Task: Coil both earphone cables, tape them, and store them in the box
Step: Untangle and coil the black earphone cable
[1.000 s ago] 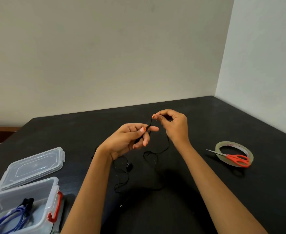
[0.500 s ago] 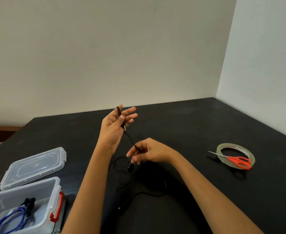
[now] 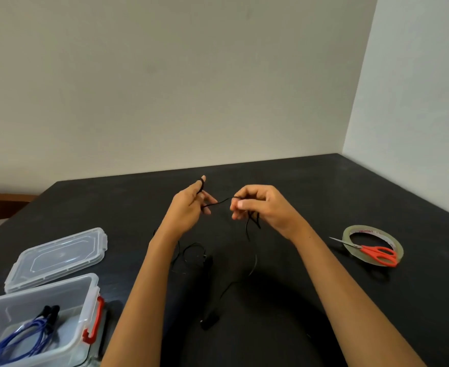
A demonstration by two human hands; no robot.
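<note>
Person stands at a dark table (image 3: 297,181), both hands raised just above it, working the black earphone cable (image 3: 219,203). Left hand (image 3: 185,210) has its fingers (image 3: 201,182) stretched out, a turn or two of cable looped round them near the tips; not clenched, acting as a spool. Right hand (image 3: 260,205) is pinched shut on the cable, which runs in a short span between the two hands. Rest of the black cable hangs from the right hand and trails loose on the table below, with what looks like an earbud (image 3: 208,259) lying between the forearms and a small dark piece (image 3: 209,321) nearer the person; too dark to tell more.

Progress, judged: roughly halfway. A blue cable (image 3: 30,337) already lies coiled in the open clear box (image 3: 91,290) at bottom left; whether it is taped can't be seen. So one earphone seems stored. Black one is only at the start of coiling, most of its length unwound.

Left to do: finish winding, slip the coil off the fingers, cut tape, wrap, drop in box. Tape roll (image 3: 372,230) sits well apart to the right with red scissors (image 3: 377,254) resting on it, untouched. Box lid (image 3: 59,254) lies off, just behind the box.
</note>
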